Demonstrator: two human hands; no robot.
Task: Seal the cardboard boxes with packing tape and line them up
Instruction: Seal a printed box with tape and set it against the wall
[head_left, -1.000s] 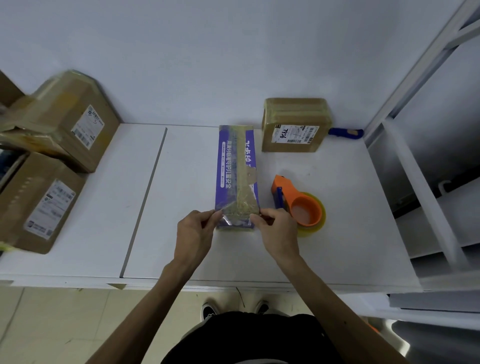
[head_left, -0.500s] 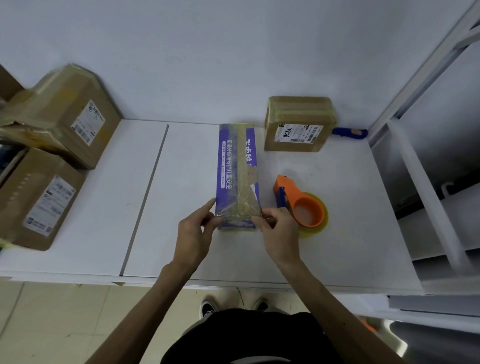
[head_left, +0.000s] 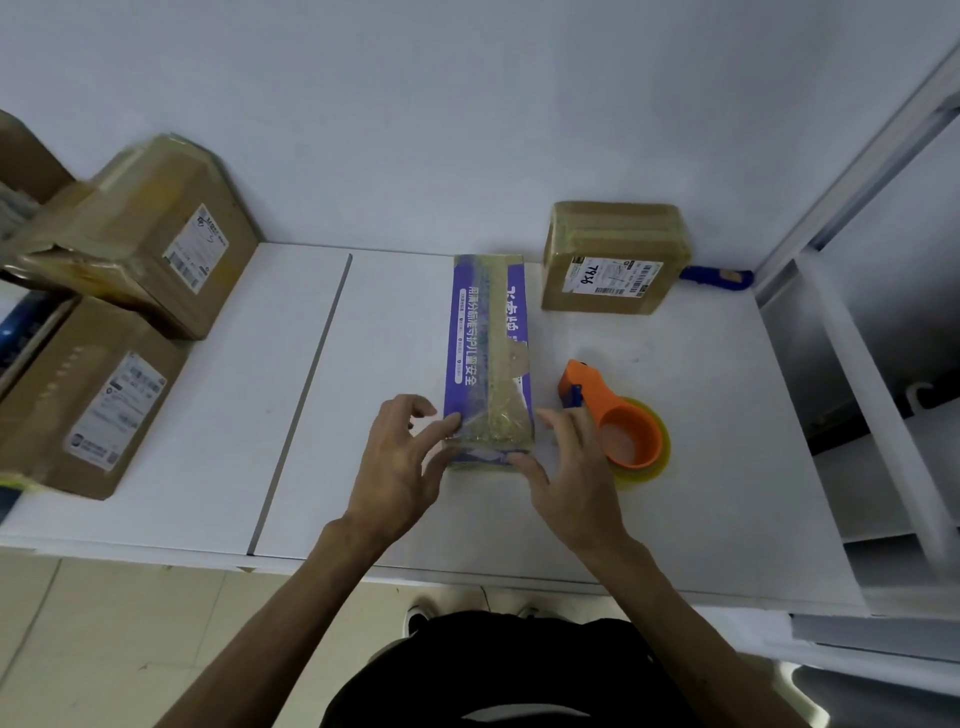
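A long purple box with a strip of clear tape down its top lies lengthwise in the middle of the white table. My left hand touches the box's near left corner with its thumb, fingers spread. My right hand presses its thumb on the near end, fingers loosely bent beside the box. An orange tape dispenser with a clear tape roll lies just right of my right hand. A taped brown box with a label stands at the back.
Two taped brown boxes, one leaning over the other, sit at the table's left edge. A blue-handled tool lies behind the small box. A white metal frame runs along the right side.
Both hands have let go of their pinch on the tape at the box's near end and now lie with fingers spread against the corners. The box has not moved.
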